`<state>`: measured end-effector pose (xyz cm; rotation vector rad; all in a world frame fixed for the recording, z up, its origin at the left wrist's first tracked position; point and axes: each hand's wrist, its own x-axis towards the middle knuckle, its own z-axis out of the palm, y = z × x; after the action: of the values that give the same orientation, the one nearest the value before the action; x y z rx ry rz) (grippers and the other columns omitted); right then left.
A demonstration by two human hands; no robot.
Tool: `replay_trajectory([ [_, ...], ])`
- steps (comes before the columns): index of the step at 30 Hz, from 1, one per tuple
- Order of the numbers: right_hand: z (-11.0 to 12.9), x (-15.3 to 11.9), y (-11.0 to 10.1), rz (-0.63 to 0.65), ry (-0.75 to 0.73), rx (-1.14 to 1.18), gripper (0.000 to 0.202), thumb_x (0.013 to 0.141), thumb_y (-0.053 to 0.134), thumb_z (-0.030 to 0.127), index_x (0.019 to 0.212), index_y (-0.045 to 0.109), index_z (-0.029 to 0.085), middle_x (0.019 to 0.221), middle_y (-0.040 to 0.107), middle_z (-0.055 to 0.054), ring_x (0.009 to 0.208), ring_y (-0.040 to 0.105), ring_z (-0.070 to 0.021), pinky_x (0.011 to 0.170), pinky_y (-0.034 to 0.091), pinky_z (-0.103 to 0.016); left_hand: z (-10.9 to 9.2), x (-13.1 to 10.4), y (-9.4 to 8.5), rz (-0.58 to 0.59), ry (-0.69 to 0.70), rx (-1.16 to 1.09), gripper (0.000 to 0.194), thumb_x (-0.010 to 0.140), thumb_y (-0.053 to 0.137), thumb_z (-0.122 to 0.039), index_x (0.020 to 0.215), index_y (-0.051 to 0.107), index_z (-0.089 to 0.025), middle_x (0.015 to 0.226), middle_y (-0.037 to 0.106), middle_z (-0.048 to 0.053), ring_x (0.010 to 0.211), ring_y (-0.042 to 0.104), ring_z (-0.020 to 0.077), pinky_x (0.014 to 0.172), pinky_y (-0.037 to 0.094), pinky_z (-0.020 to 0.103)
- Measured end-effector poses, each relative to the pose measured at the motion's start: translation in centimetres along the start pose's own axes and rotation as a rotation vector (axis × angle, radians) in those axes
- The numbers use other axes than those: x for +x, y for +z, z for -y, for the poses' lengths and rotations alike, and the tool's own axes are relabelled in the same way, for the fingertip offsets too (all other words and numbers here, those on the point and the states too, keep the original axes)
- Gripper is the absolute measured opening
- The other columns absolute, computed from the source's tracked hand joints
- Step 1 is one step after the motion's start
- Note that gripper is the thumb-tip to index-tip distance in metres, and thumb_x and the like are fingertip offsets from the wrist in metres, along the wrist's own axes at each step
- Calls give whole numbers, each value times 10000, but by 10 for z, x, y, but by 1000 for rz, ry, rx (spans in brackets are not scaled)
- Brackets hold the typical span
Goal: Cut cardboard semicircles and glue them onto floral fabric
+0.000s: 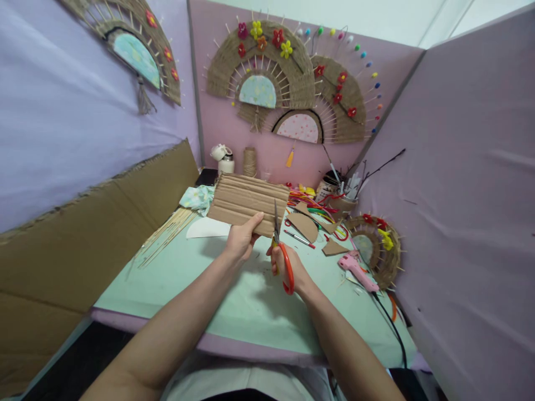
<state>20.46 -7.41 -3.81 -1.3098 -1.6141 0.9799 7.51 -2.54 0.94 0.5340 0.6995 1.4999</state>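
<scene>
Corrugated cardboard (246, 196) lay above bench (246, 303), long axis roughly left-right, ahead of both hands. Left hand (241, 241): fingers pinched near edge. Right hand (292, 264), nearer right end: fingers wrapped scissors (287, 270), tips pointing forward alongside that end.

Big flowered fans (222, 73) hang on the pink wall (271, 159) (an orange tassel (290, 158) dangles below one of them), a spool of twine (249, 162) stands near a white bottle (226, 165) toward the back of the desk (234, 317), and a pink glue gun (358, 272) lies beside a smaller fan (392, 267) at the right.
</scene>
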Motion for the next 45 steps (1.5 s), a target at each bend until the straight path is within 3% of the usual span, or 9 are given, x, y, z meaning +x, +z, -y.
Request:
replay_trajectory([
  [9,12,-4,1,-59,123,14,453,838,458,601,691,525,178,512,457,46,355,454,-96,363,360,-223,-3,-1,0,2,-16,9,402,547,851,-195,905,673,-156,845,713,20,731,661,154,596,549,253],
  [18,12,-4,1,-88,162,27,460,830,459,605,646,506,186,447,423,55,331,414,-94,355,337,-223,-5,1,-1,9,-23,12,354,553,851,-184,858,674,-159,836,721,22,737,669,149,623,550,241],
  [30,10,-3,3,-120,88,-67,469,832,442,604,627,500,187,427,424,45,387,404,-95,411,304,-211,-14,-3,5,-41,-61,-112,311,608,824,-152,871,658,-153,825,718,5,701,671,126,600,549,213],
  [38,13,-3,-1,-36,-22,57,652,811,294,781,781,530,174,562,465,27,448,476,-114,447,405,-239,-12,-5,5,-12,1,19,334,584,834,-155,875,670,-152,865,728,13,764,682,140,667,563,226],
  [45,5,-1,-8,-42,-15,-56,616,837,334,738,769,552,165,595,523,-2,475,520,-123,476,415,-245,-7,-5,3,20,41,76,403,569,847,-197,928,669,-155,929,729,32,838,683,162,736,562,262],
])
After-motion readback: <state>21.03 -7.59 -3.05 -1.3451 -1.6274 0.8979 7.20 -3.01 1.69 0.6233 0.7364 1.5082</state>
